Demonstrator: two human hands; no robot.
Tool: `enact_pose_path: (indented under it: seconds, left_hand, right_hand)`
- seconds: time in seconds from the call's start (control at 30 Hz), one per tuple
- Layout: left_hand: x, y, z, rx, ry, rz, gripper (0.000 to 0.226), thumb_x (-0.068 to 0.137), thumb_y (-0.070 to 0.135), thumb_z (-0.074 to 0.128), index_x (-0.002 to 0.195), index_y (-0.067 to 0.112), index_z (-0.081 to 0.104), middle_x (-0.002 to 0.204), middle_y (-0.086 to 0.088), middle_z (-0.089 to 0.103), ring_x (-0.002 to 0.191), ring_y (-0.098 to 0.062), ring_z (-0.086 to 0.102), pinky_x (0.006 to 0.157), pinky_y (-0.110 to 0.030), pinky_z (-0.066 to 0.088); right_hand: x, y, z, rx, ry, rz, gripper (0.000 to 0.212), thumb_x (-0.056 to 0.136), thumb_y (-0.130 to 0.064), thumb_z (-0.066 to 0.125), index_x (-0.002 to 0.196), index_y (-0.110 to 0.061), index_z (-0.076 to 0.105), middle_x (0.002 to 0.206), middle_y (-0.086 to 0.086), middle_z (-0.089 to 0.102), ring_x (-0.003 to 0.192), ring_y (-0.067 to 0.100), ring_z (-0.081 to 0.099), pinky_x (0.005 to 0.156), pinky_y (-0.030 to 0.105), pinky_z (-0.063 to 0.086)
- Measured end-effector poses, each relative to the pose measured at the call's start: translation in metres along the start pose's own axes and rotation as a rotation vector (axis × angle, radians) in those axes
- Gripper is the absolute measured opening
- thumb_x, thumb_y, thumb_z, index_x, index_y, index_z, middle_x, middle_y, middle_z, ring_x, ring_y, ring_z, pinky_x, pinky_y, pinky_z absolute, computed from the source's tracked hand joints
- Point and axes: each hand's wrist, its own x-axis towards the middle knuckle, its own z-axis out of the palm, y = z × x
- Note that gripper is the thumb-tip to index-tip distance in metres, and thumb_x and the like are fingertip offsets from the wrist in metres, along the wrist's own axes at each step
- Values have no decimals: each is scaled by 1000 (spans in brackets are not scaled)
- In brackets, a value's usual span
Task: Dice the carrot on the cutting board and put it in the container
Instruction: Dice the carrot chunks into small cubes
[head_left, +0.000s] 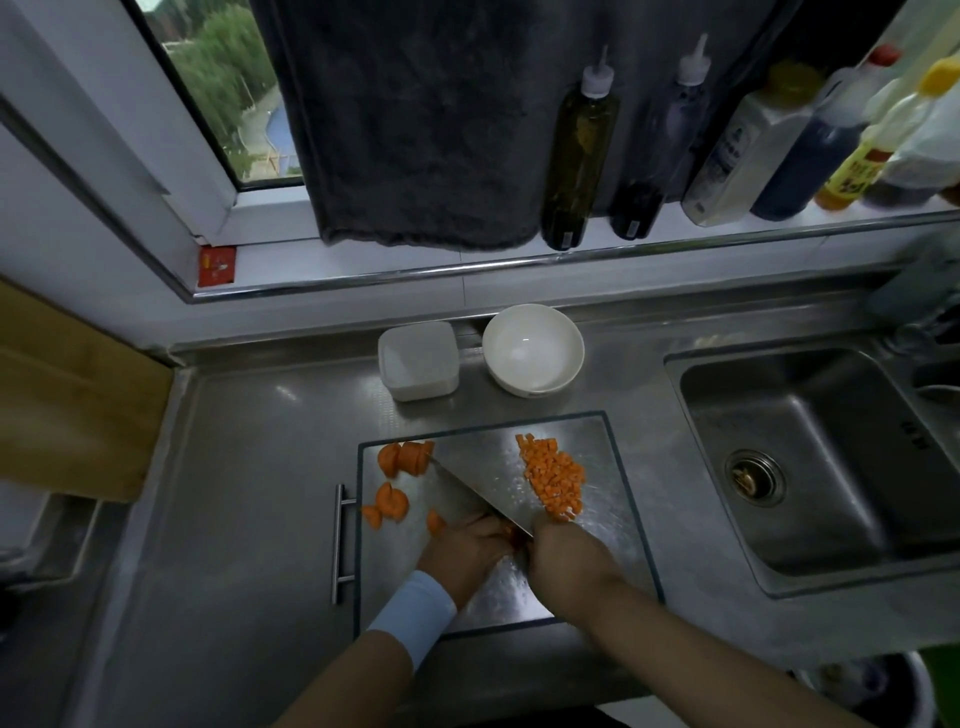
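A steel cutting board (602, 519) lies on the counter. A heap of diced carrot (555, 478) sits on its right part. Thick carrot slices (402, 457) and half-rounds (389, 504) lie on its left part. My right hand (566, 558) grips the handle of a cleaver (470, 491), whose blade points up-left toward the slices. My left hand (465, 551), with a white wristband, holds a carrot piece down beside the blade; the piece is mostly hidden between my hands. A white plastic container (418, 358) and a white bowl (532, 348) stand behind the board.
A steel sink (810, 467) lies to the right of the board. Several bottles (576, 150) stand on the window sill, next to a hanging dark towel (415, 119). A wooden board (67, 400) leans at the left. A bar handle (338, 543) sits beside the board's left edge.
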Motion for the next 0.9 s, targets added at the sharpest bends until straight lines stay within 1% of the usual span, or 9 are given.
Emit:
enact_pose_path:
  seconds: [0.1,0.27,0.33,0.43,0.5,0.57,0.67,0.8,0.9]
  left_hand:
    - [0,-1,3,-104,53,7,24,72,18,74,92,30,74,102,11,68,96,-12,63,86,-23,48]
    - [2,6,-2,-127,125,61,42,58,11,87,95,25,75,106,6,70,97,-16,67,92,-26,47]
    - [2,7,-3,-107,104,62,47,50,12,91,92,26,75,104,8,70,96,-13,67,95,-22,42]
    - [1,3,1,-109,128,45,30,63,16,80,92,24,76,105,6,70,100,-10,63,103,-14,28]
    - [0,0,7,-141,164,48,22,78,21,64,97,20,75,109,2,69,105,-11,60,103,-19,38]
    - [1,-2,7,-134,156,61,27,72,13,76,97,19,75,109,1,69,106,-11,59,96,-24,47]
    - [2,0,2,-125,88,50,47,54,7,89,95,24,75,107,6,69,102,-11,62,99,-22,43]
    - [-3,-9,14,-91,-9,-14,55,64,5,84,110,31,68,121,8,62,114,-19,58,85,-54,52]
    - [-2,-7,12,-51,3,-13,55,59,8,87,107,31,70,118,8,64,110,-19,60,83,-50,54]
  right_hand:
    - [0,-3,-3,9,15,3,15,96,-24,52,108,-18,58,101,4,69,91,21,66,67,24,39]
    - [-22,6,-5,-4,17,15,19,97,-27,51,115,-23,57,106,1,69,93,16,66,77,24,46]
    - [-32,8,-7,-26,-5,19,24,100,-27,47,122,-21,55,113,1,67,100,16,64,80,22,43]
    - [-41,11,-14,-29,-39,55,23,96,-19,49,117,-20,58,111,1,67,99,17,64,78,22,43]
    - [-44,12,-18,-36,-59,70,22,95,-16,49,113,-20,60,107,2,68,97,18,66,79,25,49]
    - [-45,13,-19,-19,-60,93,20,95,-18,49,111,-21,59,104,1,68,94,17,66,77,26,51]
    - [-44,14,-16,10,-48,97,17,95,-20,49,109,-22,58,102,0,68,91,16,66,73,23,49]
    - [-35,17,-11,33,-50,79,18,94,-22,51,110,-21,58,104,-1,67,92,13,64,72,18,44]
    - [-26,15,-6,38,-46,85,15,95,-26,54,109,-23,59,104,-3,66,91,11,63,70,17,40]
